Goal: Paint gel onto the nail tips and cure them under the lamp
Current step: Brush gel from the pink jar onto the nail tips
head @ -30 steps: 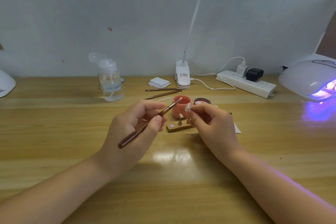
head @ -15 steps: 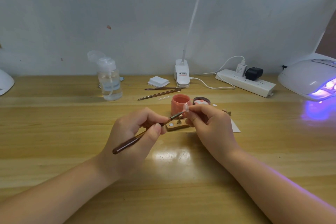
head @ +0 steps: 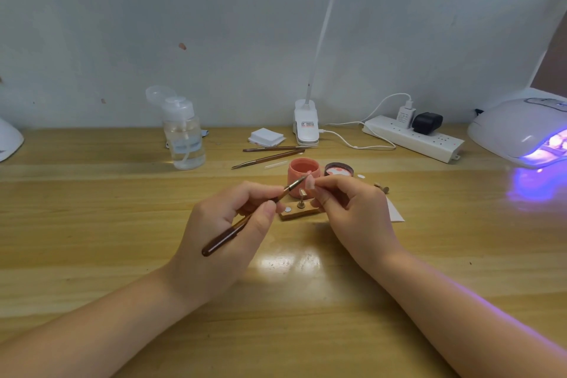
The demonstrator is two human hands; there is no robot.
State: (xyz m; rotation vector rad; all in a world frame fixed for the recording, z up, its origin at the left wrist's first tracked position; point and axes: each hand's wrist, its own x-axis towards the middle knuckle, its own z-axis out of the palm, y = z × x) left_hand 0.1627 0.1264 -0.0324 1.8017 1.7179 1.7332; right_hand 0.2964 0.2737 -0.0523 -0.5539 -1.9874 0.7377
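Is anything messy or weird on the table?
Nothing is spilled or broken. Only small things: the clear bottle has its cap flipped open, and the gel jar stands open, its lid lying beside it.

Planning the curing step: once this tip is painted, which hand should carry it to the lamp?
Right. The right hand already pinches the nail tip, and the lit curing lamp sits on its side; the left hand holds the brush.

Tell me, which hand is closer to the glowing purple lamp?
The right hand. It holds a nail tip near the table's middle, with the curing lamp far off to its right. The left hand, holding the brush, is farther still.
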